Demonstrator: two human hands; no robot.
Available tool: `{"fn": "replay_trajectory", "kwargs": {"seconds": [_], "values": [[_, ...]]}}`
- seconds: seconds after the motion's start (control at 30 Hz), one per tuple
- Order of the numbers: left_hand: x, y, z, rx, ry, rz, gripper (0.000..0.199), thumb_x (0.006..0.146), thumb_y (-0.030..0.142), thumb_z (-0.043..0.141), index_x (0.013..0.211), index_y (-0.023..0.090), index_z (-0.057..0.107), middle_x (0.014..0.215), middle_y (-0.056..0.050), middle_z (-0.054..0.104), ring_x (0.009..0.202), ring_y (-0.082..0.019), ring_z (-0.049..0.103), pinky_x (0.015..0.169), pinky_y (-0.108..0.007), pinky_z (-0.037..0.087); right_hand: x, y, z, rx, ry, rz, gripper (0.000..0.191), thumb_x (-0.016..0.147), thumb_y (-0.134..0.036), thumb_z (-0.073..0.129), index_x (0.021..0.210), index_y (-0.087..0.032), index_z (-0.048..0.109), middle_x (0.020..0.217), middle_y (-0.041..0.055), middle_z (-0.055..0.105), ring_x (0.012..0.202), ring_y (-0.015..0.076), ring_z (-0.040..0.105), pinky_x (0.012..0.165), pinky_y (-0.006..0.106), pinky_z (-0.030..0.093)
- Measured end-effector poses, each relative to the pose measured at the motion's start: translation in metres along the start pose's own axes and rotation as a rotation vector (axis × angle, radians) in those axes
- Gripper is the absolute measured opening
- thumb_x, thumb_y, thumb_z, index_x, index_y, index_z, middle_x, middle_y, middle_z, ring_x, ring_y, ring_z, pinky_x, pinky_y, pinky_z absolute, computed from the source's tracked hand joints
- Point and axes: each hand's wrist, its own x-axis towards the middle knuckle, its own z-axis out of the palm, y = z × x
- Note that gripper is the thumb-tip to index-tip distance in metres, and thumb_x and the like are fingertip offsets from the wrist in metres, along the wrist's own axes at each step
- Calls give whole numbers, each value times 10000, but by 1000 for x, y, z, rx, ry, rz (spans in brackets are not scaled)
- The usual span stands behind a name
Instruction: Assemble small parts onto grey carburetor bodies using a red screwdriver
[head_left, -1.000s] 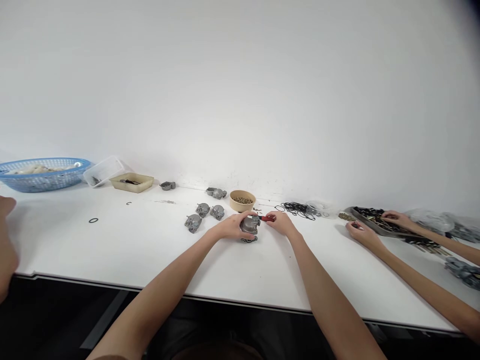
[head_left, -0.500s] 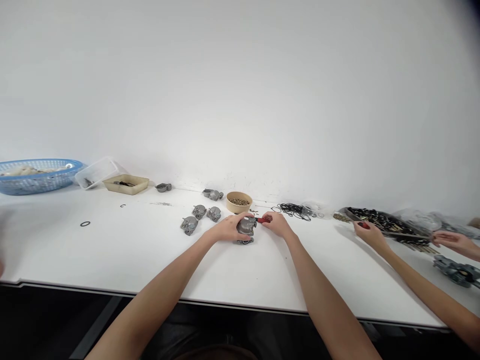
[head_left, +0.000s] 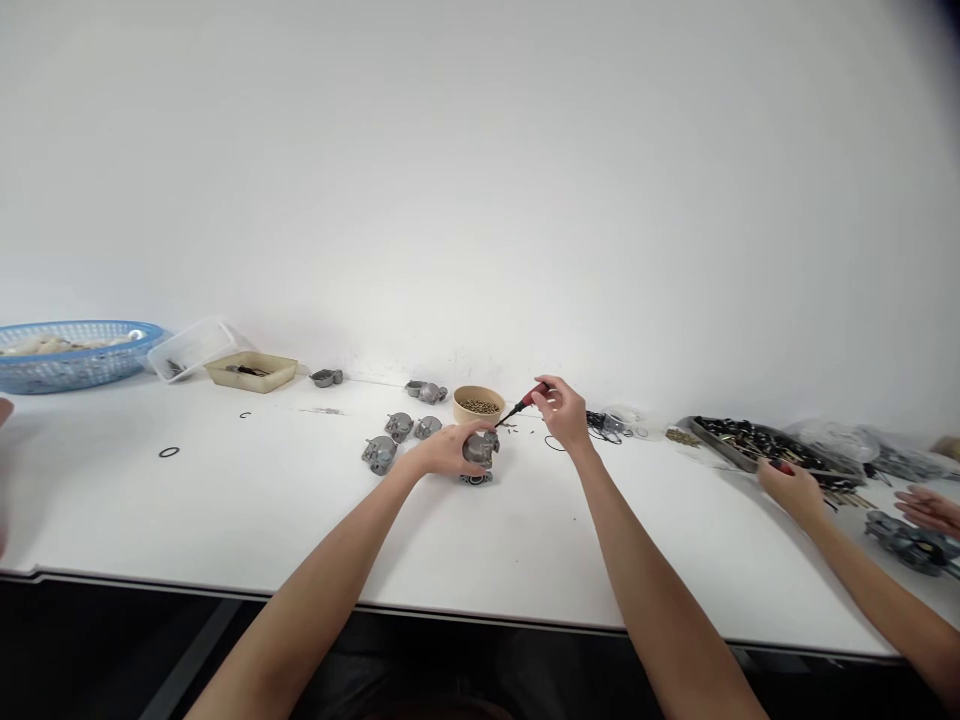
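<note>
My left hand (head_left: pixel 448 450) is wrapped round a grey cast-metal carburetor part (head_left: pixel 480 450), which is held upright on the white table. In my right hand (head_left: pixel 561 410) is a screwdriver with a red handle (head_left: pixel 535 393). Its dark shaft slants down and left, its tip close to the top of the metal part; whether they touch I cannot tell. Just behind stands a round tan bowl (head_left: pixel 478 392) of small brass pieces. Several similar grey castings (head_left: pixel 381 454) sit left of my left hand.
Black rubber rings (head_left: pixel 606 425) lie along the wall to the right. A co-worker's hand (head_left: pixel 791 490) holds a red-handled tool beside a tray of dark parts (head_left: pixel 739 455). At far left are a blue basket (head_left: pixel 82 370) and a yellowish tray (head_left: pixel 253 375).
My right hand has lifted and tilted the screwdriver, moving back and slightly right. My left hand and the casting have shifted a little left. The co-worker's tool hand has moved right.
</note>
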Motion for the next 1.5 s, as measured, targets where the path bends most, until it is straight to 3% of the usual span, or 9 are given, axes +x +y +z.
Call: {"fn": "replay_trajectory", "kwargs": {"seconds": [0.2,0.4,0.47,0.53,0.7,0.8,1.03,1.37,1.5], "values": [[1,-8,-4,-11,-31,14,713,751,375,859,1390,334,544,1119,-36,673,1042,-302,630,869,-335,467,36,-62,-1,194,59,-206,308,908,-372,644,1158,-193,669,902,31,643,699,169,692,700,341,592],[2,-13,-5,14,-27,22,731,750,394,872,1399,337,540,1096,-31,672,1046,-314,629,891,-346,466,30,-91,2,309,-195,-202,304,885,-393,704,1119,-200,682,817,3,605,683,175,700,629,318,577],[1,-13,-5,13,-28,41,725,758,373,864,1401,343,532,1158,-27,668,1075,-311,621,933,-351,453,23,-91,3,295,-263,-189,287,879,-386,717,1099,-202,693,803,-3,606,674,171,700,641,323,586],[1,-14,-4,12,-26,48,732,757,372,863,1406,344,528,1222,-31,655,1125,-320,604,956,-352,446,16,-86,6,296,-242,-186,275,884,-373,718,1098,-203,694,808,-2,612,674,169,700,652,330,598],[2,-14,-4,15,-43,7,771,744,396,871,1427,339,517,1218,-52,654,1153,-335,596,943,-359,462,0,-63,15,297,30,-187,298,908,-362,697,1160,-205,683,902,24,633,681,162,697,671,347,616],[2,-13,-6,-3,-69,12,780,734,367,867,1427,347,510,1200,-40,658,1087,-310,625,912,-350,474,-3,-56,17,296,99,-190,318,904,-357,703,1185,-209,686,925,28,634,673,162,700,673,356,620],[-1,-5,-8,-49,-74,22,751,738,363,849,1411,336,518,1159,-30,662,950,-277,654,825,-320,489,-5,-58,21,294,34,-203,285,913,-324,695,1178,-221,686,903,22,635,681,165,698,677,355,609],[0,-3,-10,-43,-107,5,723,743,348,842,1393,357,525,1129,-16,668,1038,-302,626,837,-329,454,-5,-56,23,297,-5,-217,271,915,-319,693,1166,-218,690,887,18,640,652,159,693,644,339,592],[0,-3,-10,-55,-107,17,724,742,357,838,1393,348,521,1068,-13,662,947,-279,634,791,-319,455,-6,-57,25,285,-25,-236,274,916,-331,690,1165,-218,690,909,28,649,658,161,698,644,341,594]]}}
